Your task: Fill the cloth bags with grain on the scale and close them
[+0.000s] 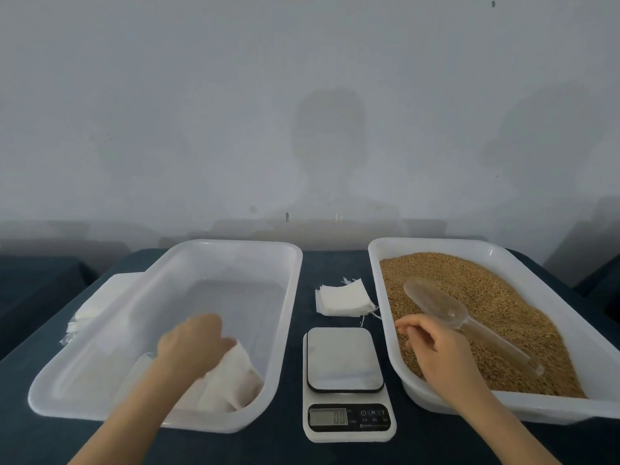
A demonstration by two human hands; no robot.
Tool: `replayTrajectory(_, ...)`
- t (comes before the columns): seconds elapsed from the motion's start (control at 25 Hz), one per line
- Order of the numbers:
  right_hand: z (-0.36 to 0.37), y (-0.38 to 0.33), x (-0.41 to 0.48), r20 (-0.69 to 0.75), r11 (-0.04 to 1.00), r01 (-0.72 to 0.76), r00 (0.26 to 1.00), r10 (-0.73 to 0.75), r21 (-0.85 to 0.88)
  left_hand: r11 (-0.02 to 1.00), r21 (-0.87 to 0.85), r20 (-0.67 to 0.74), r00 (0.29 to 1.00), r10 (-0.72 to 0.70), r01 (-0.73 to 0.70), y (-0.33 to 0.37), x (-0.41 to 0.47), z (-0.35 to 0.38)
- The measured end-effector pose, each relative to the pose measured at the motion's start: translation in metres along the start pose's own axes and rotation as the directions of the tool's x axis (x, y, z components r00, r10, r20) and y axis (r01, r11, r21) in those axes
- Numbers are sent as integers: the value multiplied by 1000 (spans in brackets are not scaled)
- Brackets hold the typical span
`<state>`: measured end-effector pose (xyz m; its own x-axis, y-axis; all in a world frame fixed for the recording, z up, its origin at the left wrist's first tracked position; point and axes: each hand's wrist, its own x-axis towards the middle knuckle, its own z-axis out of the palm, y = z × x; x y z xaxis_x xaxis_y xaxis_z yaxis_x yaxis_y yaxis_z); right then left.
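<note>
The two bare forearms are showing at the lower edge, one on each side of the scale [345, 380], which is standing on the dark table [235, 448] close to the person. Its display [327, 417] is showing digits, but they are too blurred to read.

The left hand [189, 340] is reaching into the left tub [235, 244], a clear plastic one. Its fingers [228, 344] are curling around the top of a filled cloth bag [238, 374] and grasping it. This bag is sitting in the near right corner of the tub, touching more white bags [214, 397] that are lying beside it.

The right hand [436, 347] is hovering over the near left corner of the right tub [503, 402]. Its fingers are hanging loosely curled and, as far as I can see, they are holding nothing. The tub is carrying a wide layer of brown grain [486, 297]. A clear plastic scoop [436, 302] is lying on the grain just beside the hand, with its handle pointing toward the near right side.

A stack of empty cloth bags [344, 300] is lying flat on the table between the two tubs, just behind the scale. Some more white cloth pieces [80, 318] are lying behind the outer side of the left tub, partly hidden by it
</note>
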<state>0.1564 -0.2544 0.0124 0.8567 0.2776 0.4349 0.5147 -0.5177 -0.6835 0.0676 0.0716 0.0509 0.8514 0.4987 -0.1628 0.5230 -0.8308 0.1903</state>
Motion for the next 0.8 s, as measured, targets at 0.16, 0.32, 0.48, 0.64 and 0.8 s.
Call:
replayTrajectory(0.16,-2,2,0,-24,999,-18,1000,19,26,939,-53,262,902,343,-341,20,-39,-8)
replayTrajectory(0.32,-2,1,-1,-70,1000,-5,998,5,-7,925,155,185,930,317,-346,13,-71,28)
replayTrajectory(0.48,-1,-4,-5,-3,988,58,998,-59,-146,911,39,237,889,392,-411,13,-78,25)
replayTrajectory(0.64,-6,-7,-13,166,912,132,984,-72,-389,880,189,283,882,376,-436,33,-77,25)
replayTrajectory(0.8,-11,-16,-13,183,901,146,980,-76,-408,892,269,149,931,334,-363,66,-58,11)
